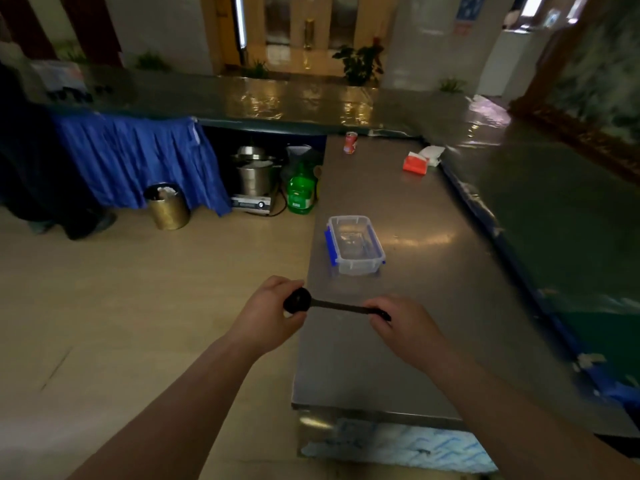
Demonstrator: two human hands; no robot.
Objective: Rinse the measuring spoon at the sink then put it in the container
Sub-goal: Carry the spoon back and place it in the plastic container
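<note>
A black measuring spoon [332, 305] is held level between both hands over the near left edge of the steel counter [433, 289]. My left hand [270, 317] grips its round bowl end. My right hand [405, 327] pinches the far end of its handle. A clear plastic container [354, 244] with blue clips stands open on the counter, just beyond the spoon. No sink is in view.
A red can [350, 142] and a red and white tissue pack [417, 161] sit at the counter's far end. On the floor to the left are a green bottle [300, 192], steel pots on a cooker [252, 181] and a gold bin [168, 206].
</note>
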